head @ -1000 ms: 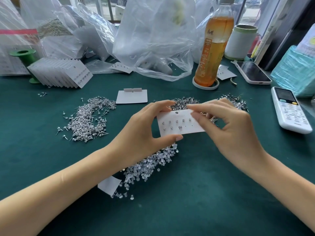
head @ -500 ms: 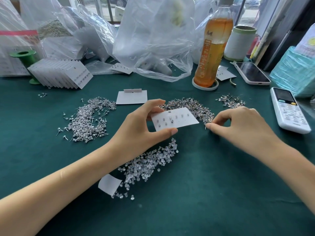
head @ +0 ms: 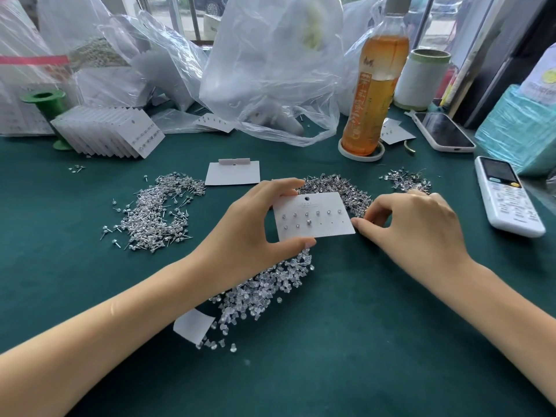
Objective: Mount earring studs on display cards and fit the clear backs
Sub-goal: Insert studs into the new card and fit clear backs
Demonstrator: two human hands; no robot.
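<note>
My left hand (head: 246, 233) holds a white display card (head: 319, 221) by its left side, thumb below and fingers above. The card carries a full top row of studs and three in the lower row. My right hand (head: 421, 227) sits at the card's right edge with curled fingers; its thumb and forefinger pinch an earring stud at the rim of the middle stud pile (head: 340, 188). A heap of clear backs (head: 264, 290) lies under my left wrist. A bigger stud pile (head: 159, 212) spreads at the left and a small one (head: 406, 180) at the right.
A blank card (head: 233, 174) lies behind my hands, a fanned stack of filled cards (head: 114, 133) at back left. Plastic bags (head: 270, 70), a tea bottle (head: 373, 94), a thread cone (head: 421, 76), a phone (head: 442, 132) and a remote (head: 508, 197) line the back and right.
My right hand left the card's front and dropped to the stud pile beside it. My left hand tilted the card flatter and kept hold of it.
</note>
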